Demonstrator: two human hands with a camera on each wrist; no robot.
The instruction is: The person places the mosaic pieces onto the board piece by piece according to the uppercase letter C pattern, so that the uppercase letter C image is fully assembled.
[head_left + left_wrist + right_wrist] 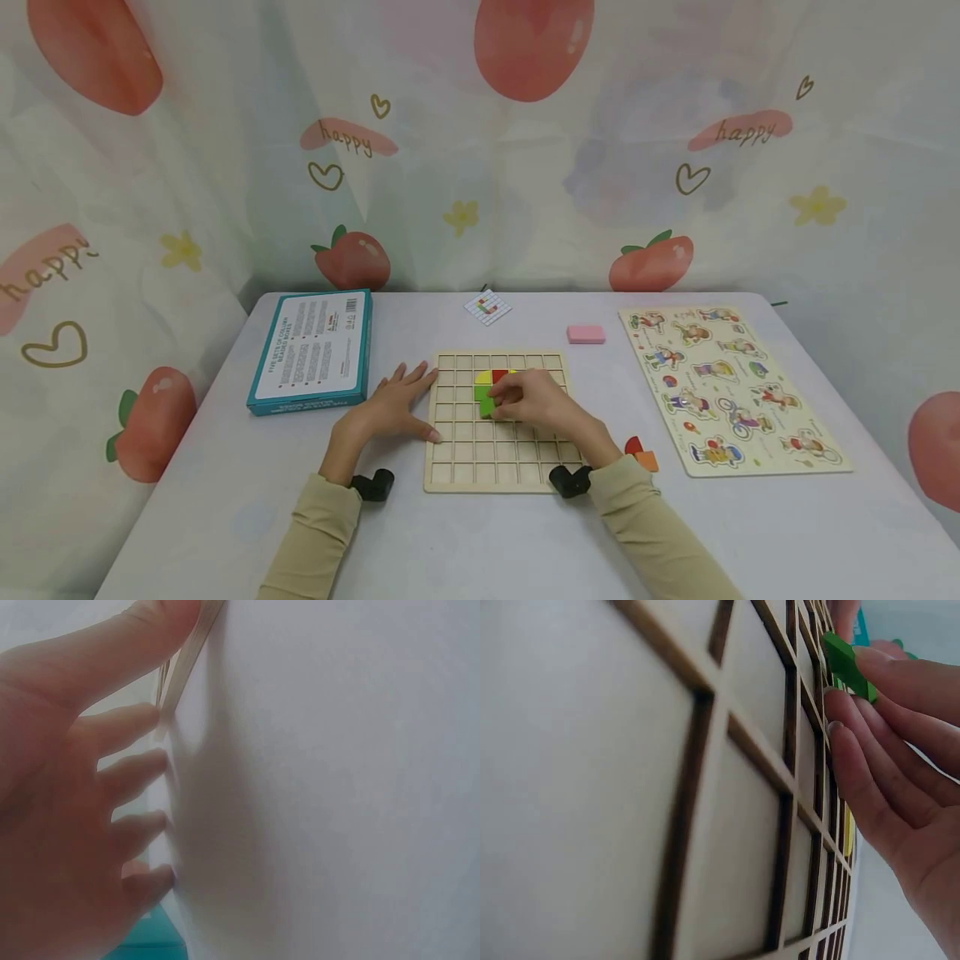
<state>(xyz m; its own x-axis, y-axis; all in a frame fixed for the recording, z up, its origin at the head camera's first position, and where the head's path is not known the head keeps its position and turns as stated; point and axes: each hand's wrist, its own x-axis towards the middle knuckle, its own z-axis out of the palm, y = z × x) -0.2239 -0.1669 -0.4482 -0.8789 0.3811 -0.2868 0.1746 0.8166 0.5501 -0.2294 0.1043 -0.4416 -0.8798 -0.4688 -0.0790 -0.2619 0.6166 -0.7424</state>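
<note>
Head view: my right hand point(542, 400) pinches a small flat green block point(487, 407) between thumb and fingertips, gap closed down to the block. Block is at the middle of a pale wooden square grid board point(455, 475); cannot tell if it sits fully in a cell. Right wrist view shows the same pinch, block tilted against the fingers, close to the grid. Just beside it, in cells: another green piece point(481, 392), a rounded yellow piece point(483, 378) and a red piece point(499, 376). My left hand point(386, 412) grips nothing, fingers straight and spread, thumb touching the board's left edge. Near my right sleeve point(626, 492), off the board: a red curved piece point(633, 445) and an orange piece point(647, 460). White pattern card point(487, 307) and pink rectangular block point(586, 334) lie beyond the board; teal-and-white box point(311, 350) left, pale picture puzzle board point(731, 392) right.
</note>
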